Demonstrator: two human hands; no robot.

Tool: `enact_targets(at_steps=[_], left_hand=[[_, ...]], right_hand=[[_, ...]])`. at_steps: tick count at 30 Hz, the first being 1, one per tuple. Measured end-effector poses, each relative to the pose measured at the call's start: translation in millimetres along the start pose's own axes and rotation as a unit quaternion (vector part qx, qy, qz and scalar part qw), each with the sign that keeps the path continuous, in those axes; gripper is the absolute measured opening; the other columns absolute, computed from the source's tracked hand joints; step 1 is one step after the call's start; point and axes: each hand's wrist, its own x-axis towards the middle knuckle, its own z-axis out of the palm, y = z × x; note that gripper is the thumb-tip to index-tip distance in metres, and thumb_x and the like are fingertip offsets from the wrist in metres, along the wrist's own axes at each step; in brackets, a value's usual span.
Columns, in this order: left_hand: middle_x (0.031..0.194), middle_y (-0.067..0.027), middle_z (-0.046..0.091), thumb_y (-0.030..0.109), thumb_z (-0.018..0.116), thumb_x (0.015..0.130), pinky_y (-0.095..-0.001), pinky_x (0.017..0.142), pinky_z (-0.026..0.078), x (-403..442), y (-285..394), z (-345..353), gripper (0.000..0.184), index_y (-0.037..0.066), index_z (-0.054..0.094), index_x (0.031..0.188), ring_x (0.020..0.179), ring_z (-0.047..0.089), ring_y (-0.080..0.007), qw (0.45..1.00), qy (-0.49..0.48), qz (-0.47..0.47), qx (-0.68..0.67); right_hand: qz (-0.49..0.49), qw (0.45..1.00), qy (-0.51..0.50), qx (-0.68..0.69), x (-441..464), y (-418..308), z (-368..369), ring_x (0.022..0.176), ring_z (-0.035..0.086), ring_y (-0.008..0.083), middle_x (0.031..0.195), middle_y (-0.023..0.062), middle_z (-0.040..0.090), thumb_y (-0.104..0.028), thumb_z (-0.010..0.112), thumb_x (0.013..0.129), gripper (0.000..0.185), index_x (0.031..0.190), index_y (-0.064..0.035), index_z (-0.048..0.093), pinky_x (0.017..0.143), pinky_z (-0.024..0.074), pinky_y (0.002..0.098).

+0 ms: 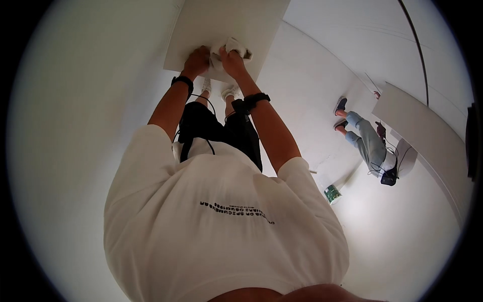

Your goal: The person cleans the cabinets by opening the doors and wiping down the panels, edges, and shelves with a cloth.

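Observation:
A crumpled off-white cloth (pixel 240 49) lies bunched over the near part of a pale flat panel or tabletop (pixel 226 20). My right hand (pixel 232 63) is closed on the cloth, with folds showing above and beside its fingers. Close by on the left, my left hand (pixel 197 60) is curled with its fingertips at the cloth's left edge; its fingers are dark and partly hidden. Both wrists wear black bands, and a black device sits by the right one.
My light shoes and black shorts show below the panel's near edge. Another person (pixel 370 138) in light blue trousers and dark shoes stands at the right, beside a long white surface (pixel 417 121). A green container (pixel 332 194) stands on the floor near my right side.

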Motion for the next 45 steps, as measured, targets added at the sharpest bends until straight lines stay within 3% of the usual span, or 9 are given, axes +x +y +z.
enact_targets(at_steps=[3,6,10,15,18,25,31,38,45], left_hand=[[0.121,-0.0192,0.058,0.013,0.068,0.080,-0.0526,0.099,0.045,-33,-9,-15,0.038,0.009,0.059,0.117,0.117,0.055,-0.0435,0.993,0.098,0.007,0.071],[0.123,-0.0208,0.054,0.007,0.069,0.074,-0.0538,0.102,0.041,-80,-27,-9,0.045,0.009,0.060,0.118,0.120,0.050,-0.0443,0.963,0.216,0.060,0.147],[0.128,-0.0237,0.048,0.005,0.068,0.072,-0.0552,0.101,0.041,-154,-21,-21,0.048,0.005,0.059,0.119,0.121,0.047,-0.0469,0.944,0.283,0.075,0.149],[0.123,-0.0218,0.053,0.005,0.065,0.073,-0.0540,0.100,0.043,-182,-30,-55,0.036,0.002,0.063,0.108,0.114,0.049,-0.0468,0.980,0.189,0.064,0.022],[0.117,-0.0203,0.058,0.013,0.065,0.075,-0.0517,0.099,0.045,-185,-43,-46,0.028,0.005,0.068,0.101,0.108,0.052,-0.0450,0.994,0.073,0.074,-0.025],[0.115,-0.0190,0.059,0.025,0.069,0.078,-0.0508,0.099,0.047,-130,20,10,0.033,0.011,0.068,0.108,0.111,0.054,-0.0429,0.989,-0.054,0.108,-0.089],[0.109,-0.0156,0.057,0.018,0.066,0.082,-0.0508,0.090,0.050,-97,50,37,0.021,0.010,0.065,0.100,0.105,0.055,-0.0385,0.997,-0.001,0.069,-0.028],[0.107,-0.0148,0.056,0.012,0.064,0.084,-0.0501,0.088,0.048,-44,-7,9,0.018,0.006,0.062,0.101,0.100,0.056,-0.0375,0.981,0.169,0.096,-0.005],[0.138,-0.0203,0.051,0.016,0.062,0.091,-0.0531,0.103,0.040,85,-21,-47,0.034,0.004,0.055,0.122,0.128,0.048,-0.0410,0.941,0.266,0.183,0.098]], right_hand=[[-0.041,0.995,0.086,-0.009,23,23,43,0.126,0.049,0.0484,0.141,0.0329,0.048,-0.047,0.052,0.094,0.065,0.138,0.0014,0.046,0.108,0.0378,0.0537],[0.033,0.993,0.028,-0.105,-5,-30,60,0.137,0.038,0.0454,0.150,0.0263,0.039,-0.048,0.059,0.088,0.075,0.147,-0.0061,0.038,0.111,0.0304,0.0624],[-0.026,0.979,0.056,-0.193,-55,-43,98,0.141,0.034,0.0416,0.151,0.0173,0.040,-0.048,0.064,0.083,0.075,0.146,-0.0147,0.042,0.107,0.0234,0.0748],[-0.133,0.909,0.097,-0.384,-93,-37,124,0.139,0.037,0.0375,0.145,0.0100,0.046,-0.051,0.072,0.079,0.064,0.133,-0.0202,0.057,0.104,0.0227,0.0793],[-0.013,0.921,0.027,-0.389,-119,-46,107,0.138,0.038,0.0365,0.141,0.0076,0.049,-0.053,0.077,0.076,0.059,0.124,-0.0204,0.064,0.101,0.0255,0.0802],[0.079,0.958,-0.004,-0.274,-145,28,21,0.123,0.049,0.0436,0.130,0.0182,0.053,-0.051,0.081,0.069,0.071,0.124,-0.0104,0.062,0.092,0.0534,0.0512],[0.076,0.944,0.023,-0.321,-111,46,21,0.107,0.064,0.0322,0.113,0.0171,0.065,-0.041,0.083,0.069,0.059,0.114,-0.0067,0.066,0.086,0.0552,0.0431],[0.131,0.977,-0.006,-0.170,-19,92,52,0.114,0.060,0.0430,0.115,0.0278,0.062,-0.042,0.074,0.074,0.067,0.125,-0.0021,0.058,0.093,0.0523,0.0513],[0.174,0.964,0.025,-0.199,69,63,-21,0.120,0.051,0.0540,0.134,0.0306,0.048,-0.028,0.073,0.073,0.072,0.138,-0.0106,0.047,0.098,0.0485,0.0580]])
